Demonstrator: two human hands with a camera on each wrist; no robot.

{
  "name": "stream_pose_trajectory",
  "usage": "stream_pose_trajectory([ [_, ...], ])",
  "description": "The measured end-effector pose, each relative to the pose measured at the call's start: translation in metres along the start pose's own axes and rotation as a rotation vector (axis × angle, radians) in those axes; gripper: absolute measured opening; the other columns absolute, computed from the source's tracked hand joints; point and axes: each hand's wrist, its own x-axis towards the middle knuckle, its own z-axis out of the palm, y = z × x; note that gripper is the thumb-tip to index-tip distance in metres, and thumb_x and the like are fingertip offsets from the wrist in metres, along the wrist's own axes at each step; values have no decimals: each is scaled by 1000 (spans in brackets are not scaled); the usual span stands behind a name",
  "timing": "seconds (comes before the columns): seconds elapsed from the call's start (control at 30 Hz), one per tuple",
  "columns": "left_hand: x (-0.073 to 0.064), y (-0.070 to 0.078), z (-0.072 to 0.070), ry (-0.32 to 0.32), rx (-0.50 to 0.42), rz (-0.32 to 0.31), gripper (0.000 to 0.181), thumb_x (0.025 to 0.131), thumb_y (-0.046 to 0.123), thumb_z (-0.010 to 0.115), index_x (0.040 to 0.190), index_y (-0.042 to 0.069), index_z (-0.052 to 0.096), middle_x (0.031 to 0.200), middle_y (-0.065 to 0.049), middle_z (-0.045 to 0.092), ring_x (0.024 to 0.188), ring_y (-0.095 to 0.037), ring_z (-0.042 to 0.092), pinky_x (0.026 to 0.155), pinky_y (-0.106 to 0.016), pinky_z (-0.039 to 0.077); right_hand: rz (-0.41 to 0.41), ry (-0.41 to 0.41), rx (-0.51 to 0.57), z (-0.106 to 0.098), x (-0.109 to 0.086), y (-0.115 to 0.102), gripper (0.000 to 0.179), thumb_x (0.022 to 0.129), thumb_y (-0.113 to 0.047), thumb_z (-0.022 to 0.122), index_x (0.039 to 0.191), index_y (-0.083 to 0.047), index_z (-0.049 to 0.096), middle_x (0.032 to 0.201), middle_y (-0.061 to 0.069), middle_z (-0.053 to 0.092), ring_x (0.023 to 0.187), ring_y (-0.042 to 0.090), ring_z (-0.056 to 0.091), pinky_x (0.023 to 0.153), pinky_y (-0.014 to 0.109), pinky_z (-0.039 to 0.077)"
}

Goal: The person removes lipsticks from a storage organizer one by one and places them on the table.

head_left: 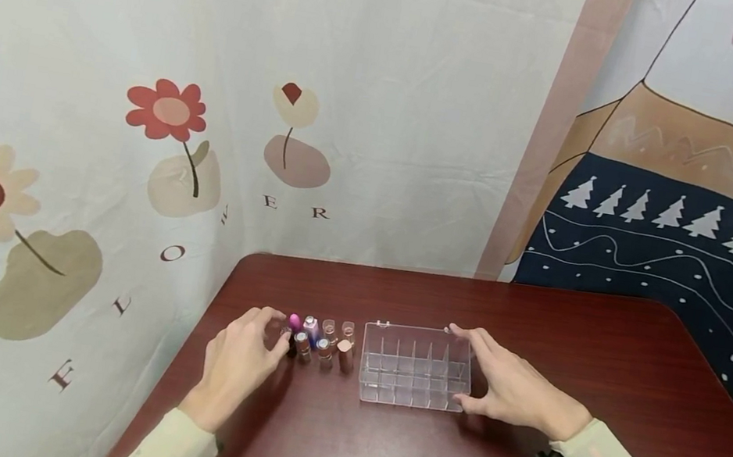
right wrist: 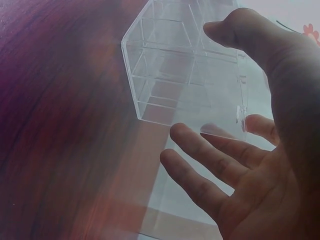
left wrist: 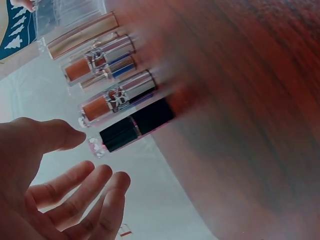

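My left hand (head_left: 241, 352) is at the left end of a small group of lip-colour tubes. Its thumb and fingers are spread loosely beside a black tube with a clear top (left wrist: 137, 125), with a gap between them in the left wrist view. Beside it stand tubes with silver and clear parts (left wrist: 119, 97), a pink-topped one (head_left: 295, 322) and a rose-gold one (head_left: 345, 355). My right hand (head_left: 514, 381) holds the right end of a clear divided organizer box (head_left: 417, 366), thumb at the front corner and a finger at the back corner. Its compartments appear bare.
All of this stands on a dark red wooden table (head_left: 376, 451). Behind it hangs a pale cloth with flower prints (head_left: 392, 106), and at the right a dark cloth with white trees (head_left: 662, 249). The tubes stand close to the organizer's left side.
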Motion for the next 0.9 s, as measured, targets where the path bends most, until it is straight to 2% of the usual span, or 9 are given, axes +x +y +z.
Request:
stream_pose_trajectory([
  [0.2,0,8,-3,55,14,31,34,98,28,91,129,16,82,119,-11,82,70,-29,69,52,-46,56,8,-3,-1,0,-2,0,109,90,-33,101,178,-16,39,164,12,62,114,17,76,88,36,68],
  [0.33,1,19,-4,115,11,97,37,97,27,94,129,13,83,123,-13,81,72,-27,68,55,-45,58,0,3,3,0,-4,0,109,91,-34,101,179,-17,39,164,10,61,125,25,79,93,43,70],
  [0.53,4,37,-2,180,-17,215,37,94,24,94,127,12,83,117,-10,80,81,-31,73,64,-49,62,-5,24,2,0,-9,2,111,92,-39,100,181,-21,36,169,10,60,136,30,77,101,52,70],
  [0.7,4,48,1,156,-4,294,44,92,30,96,131,13,83,123,-8,79,91,-34,77,71,-48,61,24,40,30,0,-12,2,121,96,-47,98,187,-24,21,181,10,50,147,33,71,111,58,66],
  [0.77,3,52,2,129,-2,309,48,92,34,96,134,14,83,128,-8,79,99,-34,78,74,-46,60,33,61,22,-1,-14,1,123,96,-49,97,188,-26,19,180,10,51,146,32,72,107,57,67],
  [0.9,-1,61,4,58,-11,311,55,96,45,93,141,16,80,138,-9,77,111,-35,79,85,-48,61,34,123,-27,-1,-18,-3,120,94,-53,97,187,-30,23,174,10,55,139,29,74,89,48,70],
])
